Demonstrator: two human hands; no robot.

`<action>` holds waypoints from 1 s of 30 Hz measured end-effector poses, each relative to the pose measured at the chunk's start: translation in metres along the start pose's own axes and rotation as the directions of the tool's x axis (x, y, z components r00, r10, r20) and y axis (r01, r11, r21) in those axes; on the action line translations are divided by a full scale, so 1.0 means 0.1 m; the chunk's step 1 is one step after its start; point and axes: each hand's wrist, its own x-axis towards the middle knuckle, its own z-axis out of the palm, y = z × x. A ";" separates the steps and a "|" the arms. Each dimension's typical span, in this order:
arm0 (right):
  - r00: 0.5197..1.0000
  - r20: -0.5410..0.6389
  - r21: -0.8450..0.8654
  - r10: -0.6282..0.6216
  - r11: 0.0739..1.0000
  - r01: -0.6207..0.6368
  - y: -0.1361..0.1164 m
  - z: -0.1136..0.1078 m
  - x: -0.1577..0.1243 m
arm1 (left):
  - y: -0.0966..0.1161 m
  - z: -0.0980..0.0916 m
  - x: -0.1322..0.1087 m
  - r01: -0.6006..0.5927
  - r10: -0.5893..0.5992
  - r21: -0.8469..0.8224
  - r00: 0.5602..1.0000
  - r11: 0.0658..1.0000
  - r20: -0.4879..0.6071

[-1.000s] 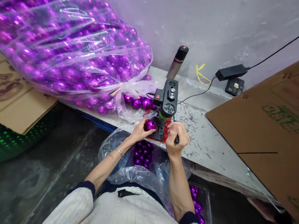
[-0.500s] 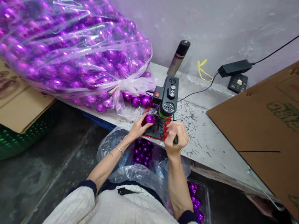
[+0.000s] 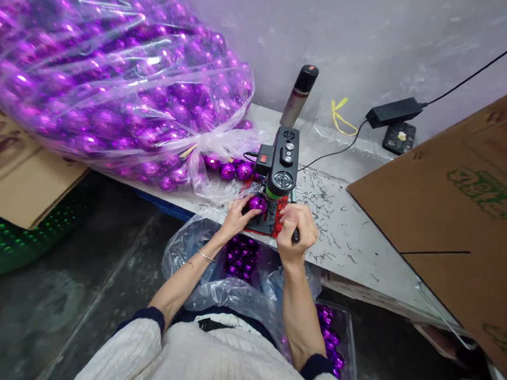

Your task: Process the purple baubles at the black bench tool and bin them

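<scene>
A shiny purple ball ornament [image 3: 258, 204] is pinched in the fingers of my left hand [image 3: 236, 217], just under the front of a small black bench drill press [image 3: 285, 157]. Whether the ball touches the tool under the press head cannot be seen. My right hand [image 3: 297, 231] is wrapped around the press's lever handle [image 3: 296, 236], whose black grip end pokes out below the fist. Beneath both sits the press's dark base plate [image 3: 257, 225], with red material [image 3: 280, 211] along its side.
A large clear bag of purple balls [image 3: 125, 86] covers the left of the table. Dark shavings litter the white tabletop [image 3: 343, 220]. Behind stand a spray can [image 3: 299, 96] and a power adapter [image 3: 395, 112]. A cardboard box [image 3: 464, 189] blocks the right. An open plastic bag [image 3: 228, 293] hangs below.
My left hand has brought the purple ball slightly right, closer beneath the press head. The right hand keeps its grip on the lever. The whole view has shifted a little.
</scene>
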 end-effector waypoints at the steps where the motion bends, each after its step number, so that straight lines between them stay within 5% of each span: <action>1: 1.000 0.000 -0.001 0.002 1.000 -0.002 0.00 0.00 0.00 | 0.01 0.00 -0.01 -0.033 0.032 0.052 0.999 0.998 0.013; 9: 1.000 -0.004 -0.005 0.001 1.000 -0.001 0.01 0.00 -0.01 | 0.11 0.01 -0.04 -0.276 0.276 0.272 0.960 0.922 0.038; 19: 1.000 0.007 -0.024 -0.006 1.000 0.006 0.02 -0.01 -0.03 | 0.25 0.02 -0.05 -0.262 0.246 0.336 0.965 0.905 0.090; 30: 1.000 0.003 -0.026 -0.021 0.999 0.021 0.02 -0.01 -0.04 | 0.03 0.19 -0.04 -0.240 0.239 0.176 0.971 0.955 0.028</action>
